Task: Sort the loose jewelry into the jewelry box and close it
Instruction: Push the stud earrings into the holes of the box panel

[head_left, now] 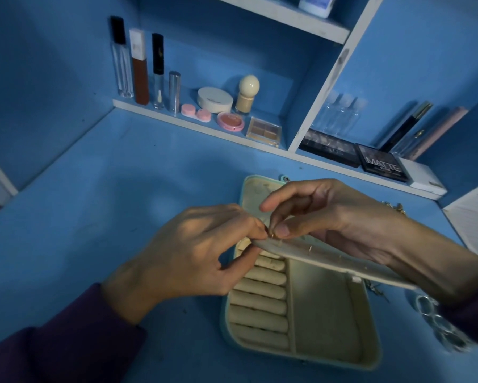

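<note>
An open jewelry box (323, 352) with a cream lining and a teal shell lies on the blue desk. Its ring rolls (260, 305) fill the left side. A cream inner flap (329, 255) is lifted across the middle of the box. My left hand (193, 252) pinches the flap's left end between thumb and fingers. My right hand (326, 217) pinches a tiny gold earring (272, 235) at the flap's edge, right beside my left fingertips. Another small stud (310, 247) sits on the flap.
Silver rings and chains (439, 324) lie on the desk right of the box, and a gold chain (395, 208) shows behind my right wrist. Makeup bottles, compacts and palettes line the shelf (204, 125) behind. White paper (475, 219) lies at the far right.
</note>
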### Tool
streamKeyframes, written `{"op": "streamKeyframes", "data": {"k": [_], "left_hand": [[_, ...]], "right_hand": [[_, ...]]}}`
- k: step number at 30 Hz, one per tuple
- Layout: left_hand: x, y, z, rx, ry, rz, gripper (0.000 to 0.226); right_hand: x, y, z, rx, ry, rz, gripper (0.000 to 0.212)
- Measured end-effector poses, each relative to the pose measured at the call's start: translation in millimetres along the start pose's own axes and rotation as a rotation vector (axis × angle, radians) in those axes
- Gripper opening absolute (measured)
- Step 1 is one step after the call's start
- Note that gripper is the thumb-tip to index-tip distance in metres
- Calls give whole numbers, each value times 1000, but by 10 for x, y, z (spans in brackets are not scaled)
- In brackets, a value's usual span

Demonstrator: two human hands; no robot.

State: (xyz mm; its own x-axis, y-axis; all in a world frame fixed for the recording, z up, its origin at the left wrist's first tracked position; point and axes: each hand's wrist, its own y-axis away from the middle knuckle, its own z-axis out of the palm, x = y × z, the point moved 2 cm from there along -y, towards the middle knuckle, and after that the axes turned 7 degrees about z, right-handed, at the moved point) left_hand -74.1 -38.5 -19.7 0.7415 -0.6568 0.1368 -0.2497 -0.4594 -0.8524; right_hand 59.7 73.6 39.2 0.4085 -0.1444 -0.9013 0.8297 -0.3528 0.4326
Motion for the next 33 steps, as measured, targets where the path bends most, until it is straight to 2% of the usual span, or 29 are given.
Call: {"op": "streamKeyframes", "data": {"k": [4,15,25,29,33], "left_hand": [[-4,9,6,8,-15,-4,14],[-4,10,8,3,-7,3,14],[-10,8,5,8,-28,4,6],[-9,11,10,11,-21,8,15],[-13,15,11,20,-20,8,15]], "right_hand": [[-8,15,23,32,52,-19,26],[-11,3,19,14,-1,8,27],[-48,60,60,99,159,-15,20],[-42,66,54,112,206,-25,19],[-31,66,39,99,228,-9,19]]}}
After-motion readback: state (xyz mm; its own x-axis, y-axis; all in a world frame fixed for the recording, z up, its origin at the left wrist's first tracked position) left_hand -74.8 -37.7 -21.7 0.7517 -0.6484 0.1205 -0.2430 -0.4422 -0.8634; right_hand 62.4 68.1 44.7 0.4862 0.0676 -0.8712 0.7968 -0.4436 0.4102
